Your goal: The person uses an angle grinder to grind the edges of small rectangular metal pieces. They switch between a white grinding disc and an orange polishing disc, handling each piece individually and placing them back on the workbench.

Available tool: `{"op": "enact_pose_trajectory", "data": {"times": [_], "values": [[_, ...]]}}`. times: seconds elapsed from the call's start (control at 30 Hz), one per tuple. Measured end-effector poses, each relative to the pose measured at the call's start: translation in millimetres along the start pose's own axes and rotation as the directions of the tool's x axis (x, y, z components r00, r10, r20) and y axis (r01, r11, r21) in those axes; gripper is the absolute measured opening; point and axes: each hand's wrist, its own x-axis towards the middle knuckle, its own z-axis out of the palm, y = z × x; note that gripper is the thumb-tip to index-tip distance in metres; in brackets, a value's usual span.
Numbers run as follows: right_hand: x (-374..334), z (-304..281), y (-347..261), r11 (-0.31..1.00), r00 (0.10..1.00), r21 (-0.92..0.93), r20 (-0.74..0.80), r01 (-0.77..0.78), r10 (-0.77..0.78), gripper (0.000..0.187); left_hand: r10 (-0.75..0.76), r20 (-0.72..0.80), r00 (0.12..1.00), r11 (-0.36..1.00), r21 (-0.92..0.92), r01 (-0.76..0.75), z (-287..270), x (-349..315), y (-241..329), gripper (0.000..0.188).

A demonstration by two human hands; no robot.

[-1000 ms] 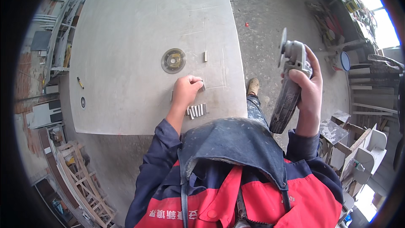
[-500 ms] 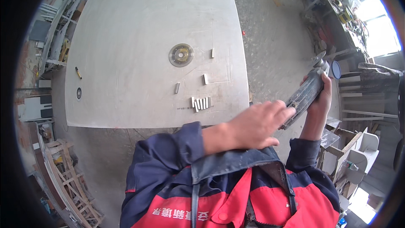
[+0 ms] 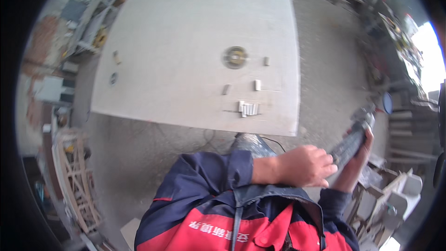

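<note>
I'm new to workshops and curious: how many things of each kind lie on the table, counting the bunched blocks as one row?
Large disc: 1
Small disc: 1
Slim pen-like thing: 1
Separate small blocks: 3
Row of bunched blocks: 1
Total: 7

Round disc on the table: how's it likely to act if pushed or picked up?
Disc probably slides rather than rolls, since it lies flat on the table. Likely stiff: its round outline shows no visible sag. May be awkward to pinch up, as it sits low against the surface. Blur hides finer detail.
</note>
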Motion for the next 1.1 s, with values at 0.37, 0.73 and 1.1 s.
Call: {"op": "enact_pose_trajectory", "data": {"times": [0.37,0.73,1.1], "values": [[-64,-57,38,0.995,0.993,-0.087,-0.108,0.041,-0.051,0.041,-0.79,-0.528,0.312,0.266,0.162,0.95,-196,-290,-69,0.038],[-141,20,104,0.992,0.986,0.104,-0.155,0.078,-0.061,0.057,-0.759,-0.646,-0.082,-0.306,0.242,0.921,-464,-545,-176,0.081],[-117,123,117,0.985,0.973,0.066,-0.178,0.158,-0.144,0.05,-0.908,-0.349,0.231,0.001,0.549,0.835,-339,-507,-55,0.095]]}}
